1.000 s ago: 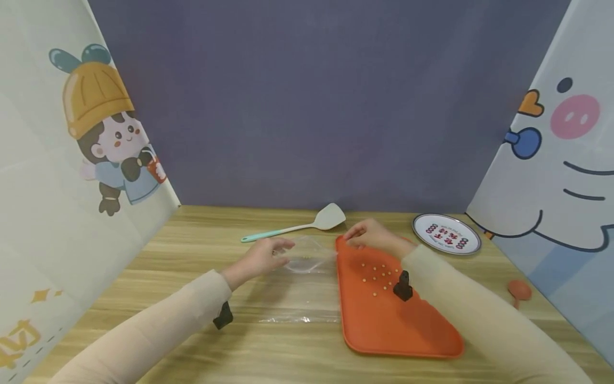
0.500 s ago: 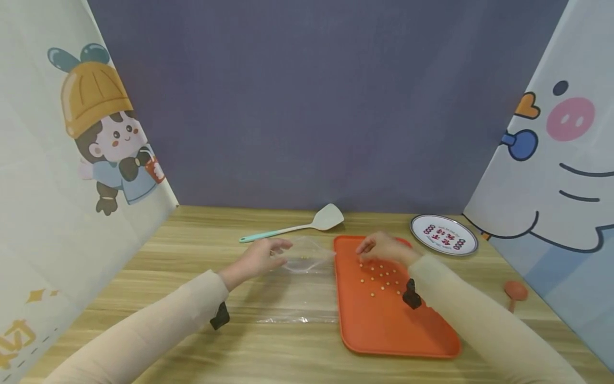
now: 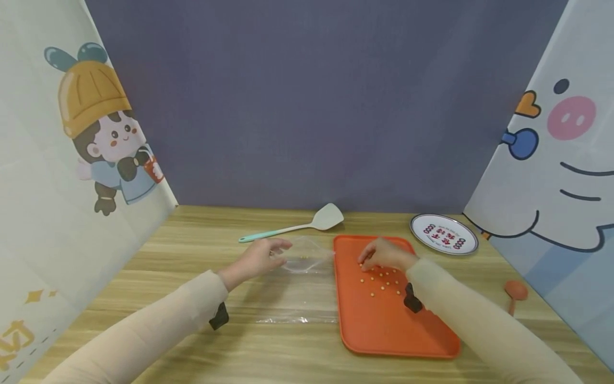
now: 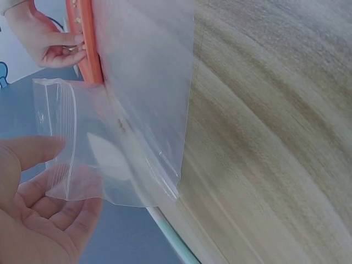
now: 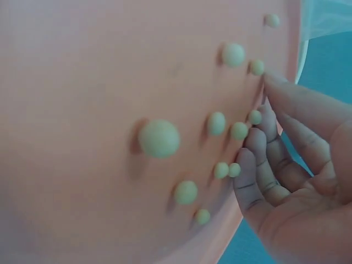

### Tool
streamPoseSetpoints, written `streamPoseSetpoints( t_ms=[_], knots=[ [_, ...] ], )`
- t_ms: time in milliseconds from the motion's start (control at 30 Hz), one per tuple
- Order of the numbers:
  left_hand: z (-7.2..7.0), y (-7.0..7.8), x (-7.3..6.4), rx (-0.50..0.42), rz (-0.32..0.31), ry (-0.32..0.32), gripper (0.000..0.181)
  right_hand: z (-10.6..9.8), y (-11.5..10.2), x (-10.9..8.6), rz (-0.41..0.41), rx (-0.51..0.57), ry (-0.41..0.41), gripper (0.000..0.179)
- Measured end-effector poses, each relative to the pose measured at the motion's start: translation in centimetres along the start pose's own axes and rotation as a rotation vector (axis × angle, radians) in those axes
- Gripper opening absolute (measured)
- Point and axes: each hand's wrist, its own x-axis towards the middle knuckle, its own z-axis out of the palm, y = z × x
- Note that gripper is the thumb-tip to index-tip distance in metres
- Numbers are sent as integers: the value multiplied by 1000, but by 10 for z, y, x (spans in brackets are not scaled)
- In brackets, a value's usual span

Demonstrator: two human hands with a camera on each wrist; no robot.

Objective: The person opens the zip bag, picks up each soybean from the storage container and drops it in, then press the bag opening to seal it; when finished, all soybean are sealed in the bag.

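My left hand (image 3: 256, 261) grips the mouth end of a clear zip bag (image 4: 148, 60), thumb on one side and curved fingers on the other. The bag's mouth stands open, and its body lies flat on the table. A few soybeans (image 4: 121, 126) show through the plastic. Over the orange tray (image 3: 398, 330), my right hand (image 3: 386, 255) reaches down with thumb and fingers apart. Several round, pale yellow soybeans (image 5: 159, 138) lie scattered there. In the right wrist view the thumb tip is right by one soybean (image 5: 257, 67), and the fingertips are close to others.
Behind the bag lies a white spatula (image 3: 328, 217) with a mint handle. A white plate (image 3: 444, 234) with red print is at the back right, and a small orange spoon (image 3: 516, 291) lies at the right. A dark backdrop (image 3: 312, 106) rises behind the wooden table (image 3: 230, 346).
My right hand has moved from the tray's far left corner, beside the bag, rightward and down to the soybeans. My left hand stays at the bag's mouth.
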Motion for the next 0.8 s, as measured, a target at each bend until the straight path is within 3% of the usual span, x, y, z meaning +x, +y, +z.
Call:
streamPoseSetpoints(
  t_ms=[267,433,800],
  knots=[
    [0,1,0,-1,-4,-5,41,0,1,2,-11,-16,19,14],
    [0,2,-1,-9,-4,-2,41,-3,-2,5,-10,40,67,18],
    [0,0,0,1,3,3,41,-10,-29,10,-100,107,110,28]
  ],
)
